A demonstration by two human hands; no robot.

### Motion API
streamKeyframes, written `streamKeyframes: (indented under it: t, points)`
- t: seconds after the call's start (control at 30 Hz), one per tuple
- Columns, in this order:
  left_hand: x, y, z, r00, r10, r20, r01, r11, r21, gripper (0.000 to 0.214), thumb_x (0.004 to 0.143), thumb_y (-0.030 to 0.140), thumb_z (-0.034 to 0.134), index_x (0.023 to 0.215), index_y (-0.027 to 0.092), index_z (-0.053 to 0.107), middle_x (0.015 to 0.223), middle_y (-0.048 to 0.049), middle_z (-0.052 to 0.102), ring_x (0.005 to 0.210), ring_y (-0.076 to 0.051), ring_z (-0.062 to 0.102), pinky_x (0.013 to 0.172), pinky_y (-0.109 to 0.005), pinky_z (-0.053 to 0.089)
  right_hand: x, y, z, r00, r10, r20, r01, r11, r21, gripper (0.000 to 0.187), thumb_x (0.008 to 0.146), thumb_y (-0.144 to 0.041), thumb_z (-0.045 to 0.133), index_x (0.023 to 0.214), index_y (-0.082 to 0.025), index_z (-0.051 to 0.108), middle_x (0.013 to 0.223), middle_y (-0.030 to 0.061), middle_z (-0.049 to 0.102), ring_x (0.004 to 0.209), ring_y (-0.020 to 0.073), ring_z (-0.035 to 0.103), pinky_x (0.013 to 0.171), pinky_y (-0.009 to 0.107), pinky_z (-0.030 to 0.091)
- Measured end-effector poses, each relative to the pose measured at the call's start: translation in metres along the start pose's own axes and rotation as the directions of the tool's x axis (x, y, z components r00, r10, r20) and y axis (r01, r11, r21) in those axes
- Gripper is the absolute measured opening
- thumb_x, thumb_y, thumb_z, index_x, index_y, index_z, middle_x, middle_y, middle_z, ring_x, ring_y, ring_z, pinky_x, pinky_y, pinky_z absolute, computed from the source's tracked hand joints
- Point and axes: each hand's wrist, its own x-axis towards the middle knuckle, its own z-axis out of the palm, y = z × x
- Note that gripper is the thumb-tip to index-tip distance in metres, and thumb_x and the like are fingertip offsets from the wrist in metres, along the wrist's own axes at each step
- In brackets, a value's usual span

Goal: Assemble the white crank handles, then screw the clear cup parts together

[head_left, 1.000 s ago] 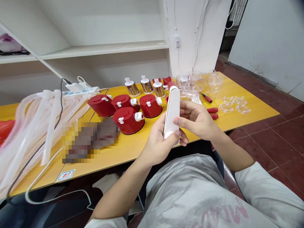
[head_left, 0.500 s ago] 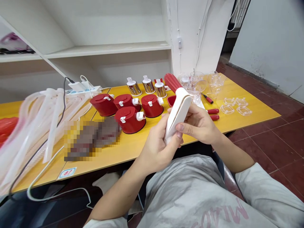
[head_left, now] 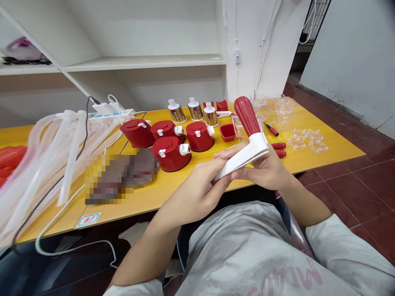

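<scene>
Red-and-white plastic handle (head_left: 250,137) | centre of frame, above yellow tabletop (head_left: 327,158) | pinched between left hand (head_left: 197,191) and right hand (head_left: 265,168) | fingers pressed together

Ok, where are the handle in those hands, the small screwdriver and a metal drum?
White crank handle (head_left: 255,142): head view, on its white neck below the red grip.
Red-handled screwdriver (head_left: 273,130): head view, on the red handle.
Metal grater drum (head_left: 177,116): head view, on the patterned side of the leftmost one.

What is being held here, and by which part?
The left hand and right hand hold a white crank handle by its flat arm, left at the narrow end, right near the free red knob.
</scene>
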Motion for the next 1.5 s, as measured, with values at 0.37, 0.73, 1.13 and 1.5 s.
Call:
streamKeyframes:
  t: [0.37,0.73,1.13,1.5]
  points:
    - [0.005,-0.018,0.008,0.988,0.135,-0.074,-0.134,0.991,0.014,0.021,0.107,0.014,0.068,0.127,0.018,0.076,0.095,-0.0016,0.081,0.065,-0.011,0.064,0.059,-0.02,0.048,0.003,-0.007,0.001,0.996,-0.057,0.067,0.06,0.997,-0.043,0.037,0.092,-0.037,0.097,0.126,-0.024,0.09,0.14,0.0111,0.086,0.132,0.0265,0.083,0.119,0.04,0.067]
    - [0.01,-0.039,0.012,0.962,0.248,-0.109,-0.243,0.968,0.06,0.023,0.114,0.036,0.065,0.111,0.015,0.077,0.07,0.0023,0.064,0.055,-0.011,0.049,0.053,-0.023,0.039,-0.001,-0.002,0.007,0.985,-0.174,0.004,0.17,0.957,-0.234,0.039,0.097,-0.041,0.092,0.132,-0.025,0.088,0.138,0.0104,0.086,0.131,0.0244,0.083,0.119,0.039,0.066]
    - [0.01,-0.077,0.031,0.924,0.312,-0.219,-0.3,0.95,0.089,0.041,0.114,0.056,0.061,0.115,0.019,0.08,0.069,-0.0027,0.067,0.062,-0.021,0.067,0.064,-0.032,0.057,-0.002,0.003,0.012,0.983,-0.183,-0.026,0.164,0.929,-0.332,0.032,0.101,-0.04,0.087,0.129,-0.024,0.087,0.139,0.0108,0.084,0.11,0.0187,0.083,0.106,0.033,0.067]
    - [0.023,-0.073,0.032,0.821,0.497,-0.28,-0.48,0.867,0.131,0.021,0.112,0.037,0.063,0.099,0.021,0.069,0.07,0.0029,0.062,0.056,-0.012,0.054,0.054,-0.023,0.042,-0.005,0.0,0.021,0.971,-0.237,-0.024,0.203,0.877,-0.436,0.024,0.103,-0.035,0.084,0.125,-0.024,0.087,0.133,0.0098,0.086,0.112,0.0205,0.083,0.105,0.033,0.066]
